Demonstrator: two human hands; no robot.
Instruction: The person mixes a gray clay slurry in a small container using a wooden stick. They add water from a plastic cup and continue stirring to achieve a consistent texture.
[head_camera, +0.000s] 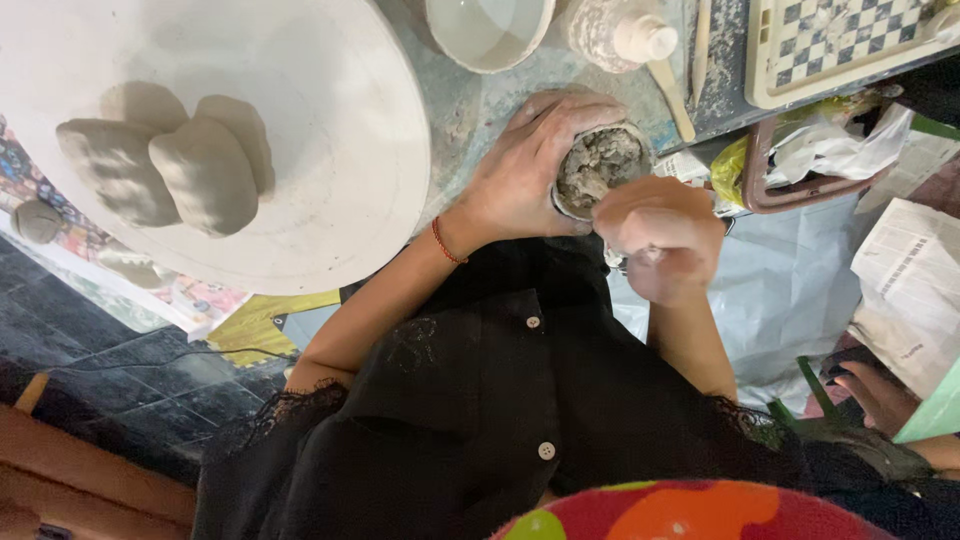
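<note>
My left hand (520, 175), with a red thread bracelet at the wrist, wraps around a small round cup (600, 165) filled with rough grey clay, at the table's near edge. My right hand (660, 235) is curled into a loose fist right at the cup's near rim, fingers closed and touching the clay. Whatever lies inside those fingers is hidden. Both forearms come up from my black buttoned shirt.
A big white round slab (330, 120) at left carries several smooth grey clay lumps (205, 170). Behind the cup are a pale bowl (490, 30), a clay-smeared bottle (620, 30), a wooden stick (672, 95) and a chequered board (840, 40). Newspaper (910, 290) and another person's hand (870, 390) are at right.
</note>
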